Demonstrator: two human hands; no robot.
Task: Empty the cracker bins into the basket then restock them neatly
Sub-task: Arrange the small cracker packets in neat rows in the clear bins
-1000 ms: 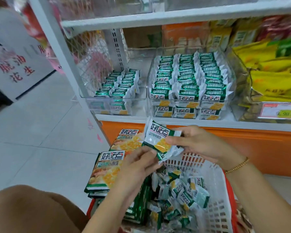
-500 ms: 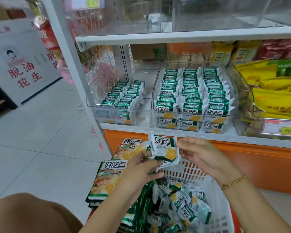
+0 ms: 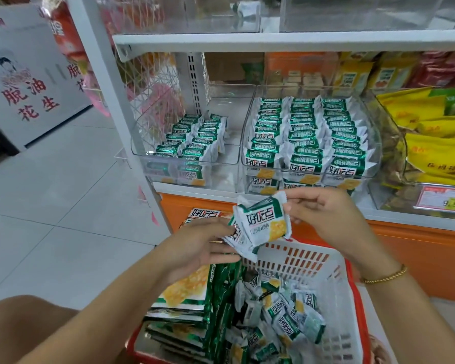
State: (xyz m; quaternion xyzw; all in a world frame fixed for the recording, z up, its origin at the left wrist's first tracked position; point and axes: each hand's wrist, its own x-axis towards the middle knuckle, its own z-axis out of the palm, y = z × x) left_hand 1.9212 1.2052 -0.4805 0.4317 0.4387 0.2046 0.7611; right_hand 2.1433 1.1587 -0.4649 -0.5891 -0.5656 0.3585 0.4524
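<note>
Since a second ago the cracker packet [image 3: 263, 224] has turned from a slant to nearly face-on and risen with both hands, so its top edge now sits just under the white shelf ledge [image 3: 195, 189]. The right hand [image 3: 323, 216] pinches the packet's upper right corner between thumb and fingertips. The left hand [image 3: 197, 248] holds the lower left side between thumb and nearly straight fingers, together with a second packet [image 3: 230, 236] tucked behind the first. Both packets hang at the centre of the frame, above the far rim of the basket [image 3: 339, 282] and apart from it.

Inside the basket, loose packets [image 3: 281, 316] lie heaped at lower centre, and big bags [image 3: 184, 292] stand on edge against its left wall.

Above the ledge, the left bin [image 3: 229, 156] holds two short rows pressed to its left wall; the right half and the back of its floor are bare. Touching it on the right, the right bin [image 3: 307, 132] is packed in three rows from front wall to back. Farther right, yellow bags [image 3: 431, 145] fill another clear bin over a price tag [image 3: 447, 202].

Grey floor [image 3: 50, 206] lies open across the left of the frame, up to the white post [image 3: 111, 101]
</note>
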